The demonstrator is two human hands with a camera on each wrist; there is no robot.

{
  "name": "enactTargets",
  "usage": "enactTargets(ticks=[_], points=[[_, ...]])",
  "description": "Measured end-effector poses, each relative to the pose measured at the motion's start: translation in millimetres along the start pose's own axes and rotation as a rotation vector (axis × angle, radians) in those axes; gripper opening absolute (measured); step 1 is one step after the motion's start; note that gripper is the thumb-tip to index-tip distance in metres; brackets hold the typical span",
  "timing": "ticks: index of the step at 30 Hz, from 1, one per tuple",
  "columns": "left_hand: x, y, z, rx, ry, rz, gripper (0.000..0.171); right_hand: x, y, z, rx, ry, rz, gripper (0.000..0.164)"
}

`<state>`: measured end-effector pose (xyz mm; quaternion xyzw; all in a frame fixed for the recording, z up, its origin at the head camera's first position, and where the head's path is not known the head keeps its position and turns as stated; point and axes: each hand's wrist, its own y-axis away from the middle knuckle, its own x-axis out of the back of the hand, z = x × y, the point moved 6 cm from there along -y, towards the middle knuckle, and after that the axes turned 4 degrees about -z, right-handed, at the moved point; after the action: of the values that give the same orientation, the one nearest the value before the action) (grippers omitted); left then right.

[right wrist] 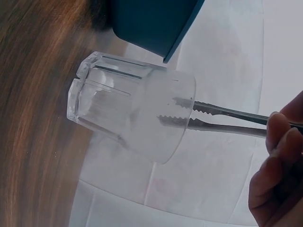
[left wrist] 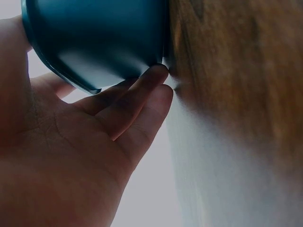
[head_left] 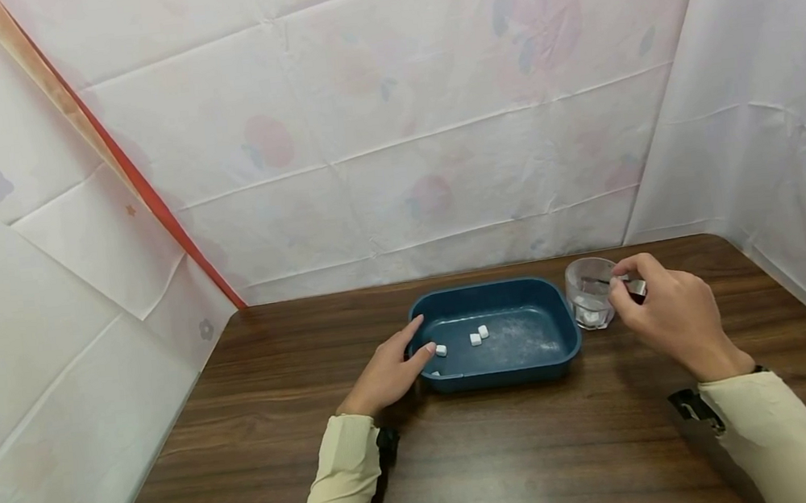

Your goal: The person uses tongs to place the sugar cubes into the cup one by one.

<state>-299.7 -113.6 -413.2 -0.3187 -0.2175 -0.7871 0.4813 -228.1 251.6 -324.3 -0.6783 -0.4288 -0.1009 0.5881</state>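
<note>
A dark blue rectangular tub (head_left: 498,377) stands on the table with several small white cubes (head_left: 475,340) in it. My left hand (head_left: 388,370) holds its left end, thumb over the rim and fingers against the outer wall (left wrist: 109,42). Just right of the tub is a clear glass (head_left: 590,298), with something white (right wrist: 100,87) near its bottom. My right hand (head_left: 675,314) pinches dark metal tongs (right wrist: 227,113) by the glass. Their serrated tips are slightly apart, inside the glass mouth, and nothing shows between them.
The brown wooden table (head_left: 539,457) reaches back to a wall of pale printed sheeting (head_left: 394,163). More sheeting hangs on the left and right sides. A red strip (head_left: 174,225) runs down the left corner to the table's back edge.
</note>
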Motion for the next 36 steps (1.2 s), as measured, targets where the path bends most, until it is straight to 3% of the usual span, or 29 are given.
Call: enactTargets(ticks=[36], points=[[1.1,0.6,2.3,-0.014,0.008,0.01,0.067,2.8,-0.8,-23.2,0.124,-0.026,0.05,0.015]])
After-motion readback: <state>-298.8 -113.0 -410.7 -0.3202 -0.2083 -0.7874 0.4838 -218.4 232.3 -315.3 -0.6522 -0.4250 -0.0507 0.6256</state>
